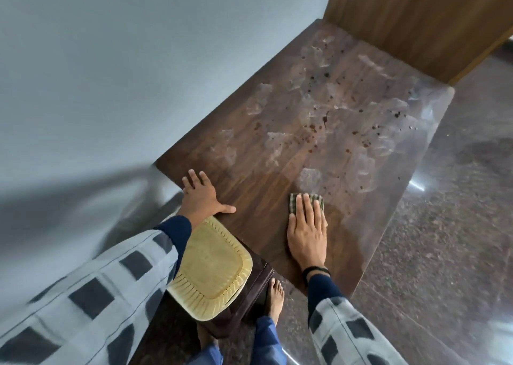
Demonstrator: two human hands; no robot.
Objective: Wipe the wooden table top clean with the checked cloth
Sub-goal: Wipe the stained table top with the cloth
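Observation:
The dark wooden table top [369, 220] stretches away from me, dusty with whitish smears and brown specks [313, 127] over its middle and far end. A small folded checked cloth [293, 201] lies near the front of the table. My right hand [306, 231] presses flat on the cloth with straight fingers, covering most of it. My left hand [201, 198] rests flat on the table's near left corner, fingers spread. The strip of wood around both hands looks darker and cleaner than the rest.
A chair with a yellow woven seat [213, 270] stands tucked against the table's near edge, between my arms. A grey wall [111, 73] runs along the table's left side and a wooden panel [416, 17] stands at its far end. Polished stone floor [444, 239] lies to the right; my bare foot [274, 295] shows below.

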